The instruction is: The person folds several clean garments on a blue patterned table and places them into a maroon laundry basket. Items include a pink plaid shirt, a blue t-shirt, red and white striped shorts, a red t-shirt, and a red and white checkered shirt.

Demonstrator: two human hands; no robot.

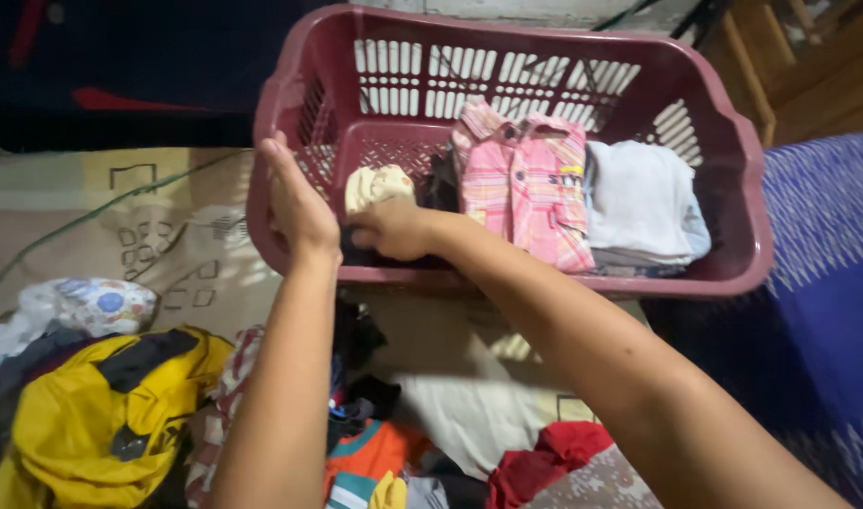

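A maroon plastic laundry basket stands ahead of me on the floor. My left hand rests flat against its near left rim, fingers together. My right hand reaches inside and presses on a dark folded garment in the left part of the basket. Just behind that hand lies a cream folded cloth. A pink plaid shirt lies folded in the middle, and a white folded garment lies to its right.
Loose clothes lie on the floor below my arms: a yellow garment, an orange one, a red one, a white cloth. A blue patterned fabric covers the right side. Flattened cardboard lies at left.
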